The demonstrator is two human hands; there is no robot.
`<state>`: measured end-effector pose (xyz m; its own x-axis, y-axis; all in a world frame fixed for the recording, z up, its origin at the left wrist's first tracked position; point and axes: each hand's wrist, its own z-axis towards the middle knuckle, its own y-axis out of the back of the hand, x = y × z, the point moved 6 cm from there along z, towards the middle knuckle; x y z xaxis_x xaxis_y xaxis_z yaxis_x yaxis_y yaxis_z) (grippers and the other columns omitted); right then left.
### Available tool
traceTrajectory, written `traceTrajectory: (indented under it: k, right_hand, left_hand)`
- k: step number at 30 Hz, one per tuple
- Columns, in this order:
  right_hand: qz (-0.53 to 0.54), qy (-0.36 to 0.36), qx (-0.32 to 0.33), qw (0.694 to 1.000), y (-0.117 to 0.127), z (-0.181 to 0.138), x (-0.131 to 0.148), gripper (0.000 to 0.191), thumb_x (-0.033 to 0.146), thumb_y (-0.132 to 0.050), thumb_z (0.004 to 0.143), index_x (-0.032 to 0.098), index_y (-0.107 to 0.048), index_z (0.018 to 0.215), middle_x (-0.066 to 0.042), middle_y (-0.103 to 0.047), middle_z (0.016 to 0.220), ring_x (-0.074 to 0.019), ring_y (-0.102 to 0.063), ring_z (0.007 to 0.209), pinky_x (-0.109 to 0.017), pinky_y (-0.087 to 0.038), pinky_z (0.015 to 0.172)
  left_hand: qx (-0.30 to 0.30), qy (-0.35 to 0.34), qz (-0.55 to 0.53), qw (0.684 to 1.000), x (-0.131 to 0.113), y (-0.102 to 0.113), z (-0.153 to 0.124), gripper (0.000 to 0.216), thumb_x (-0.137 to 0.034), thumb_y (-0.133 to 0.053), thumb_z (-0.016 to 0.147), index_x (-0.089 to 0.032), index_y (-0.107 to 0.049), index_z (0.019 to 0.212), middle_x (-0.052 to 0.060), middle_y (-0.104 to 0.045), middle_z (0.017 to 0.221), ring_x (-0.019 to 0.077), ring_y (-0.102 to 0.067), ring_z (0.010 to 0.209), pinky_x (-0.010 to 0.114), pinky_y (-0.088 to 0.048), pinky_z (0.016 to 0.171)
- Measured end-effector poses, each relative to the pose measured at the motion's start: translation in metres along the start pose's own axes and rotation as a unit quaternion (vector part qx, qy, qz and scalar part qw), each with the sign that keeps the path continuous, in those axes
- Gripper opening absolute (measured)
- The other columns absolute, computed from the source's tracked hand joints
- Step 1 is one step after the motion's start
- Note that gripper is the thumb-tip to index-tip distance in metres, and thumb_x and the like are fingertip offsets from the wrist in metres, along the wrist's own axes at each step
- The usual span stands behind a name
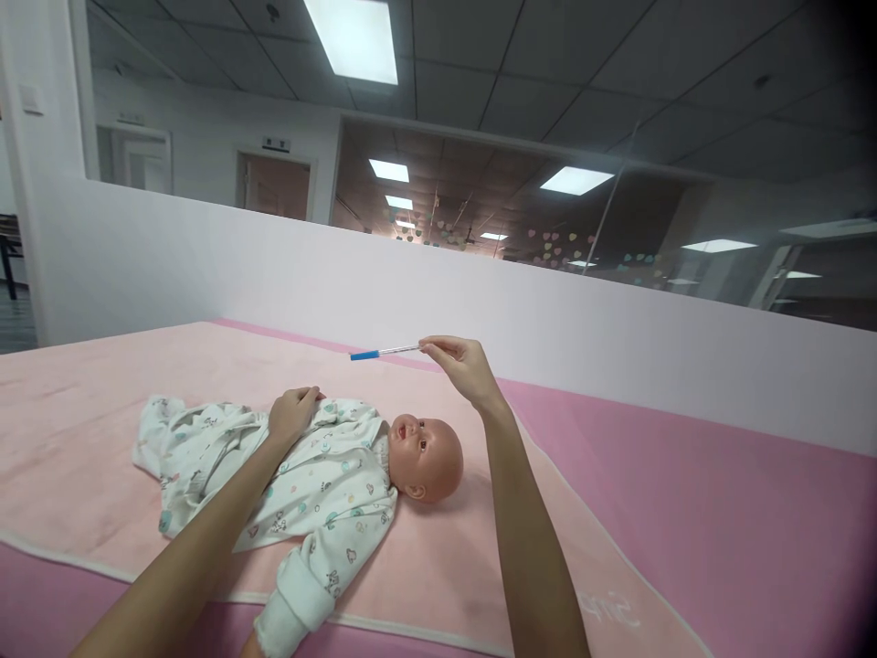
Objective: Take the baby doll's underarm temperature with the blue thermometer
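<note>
A baby doll (425,461) in a white printed outfit (322,480) lies on its back, its head toward the right and its legs to the left. On the far side of the doll's torso rests my left hand (293,413), palm down on the cloth, with the fingertips partly out of sight. Above the doll, my right hand (462,366) pinches the clear end of a thin thermometer (397,349) between thumb and fingers. Its blue end points left, and the thermometer is held nearly level in the air, touching nothing else.
Under the doll is a peach-coloured blanket (89,411) with a pale edge, spread on a pink surface (685,493). A low white wall (384,283) runs behind it, topped by a glass window (472,210).
</note>
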<state>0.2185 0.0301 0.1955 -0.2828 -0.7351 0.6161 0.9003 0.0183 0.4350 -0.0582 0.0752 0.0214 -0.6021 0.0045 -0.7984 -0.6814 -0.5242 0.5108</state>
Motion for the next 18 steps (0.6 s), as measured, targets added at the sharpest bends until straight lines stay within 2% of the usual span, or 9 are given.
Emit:
traceTrajectory:
  k: [18]
  right_hand:
    - [0.065, 0.035, -0.059, 0.996, -0.0039, 0.0034, 0.0034, 0.024, 0.03, -0.06, 0.078, 0.018, -0.068, 0.096, -0.005, -0.068, 0.102, -0.018, -0.063, 0.097, -0.031, -0.047, 0.092]
  left_hand:
    - [-0.001, -0.007, 0.001, 1.0, -0.0015, 0.0011, -0.0017, 0.041, -0.043, -0.036, 0.079, -0.022, -0.071, 0.077, 0.004, -0.071, 0.086, 0.0225, -0.06, 0.085, 0.026, -0.038, 0.068]
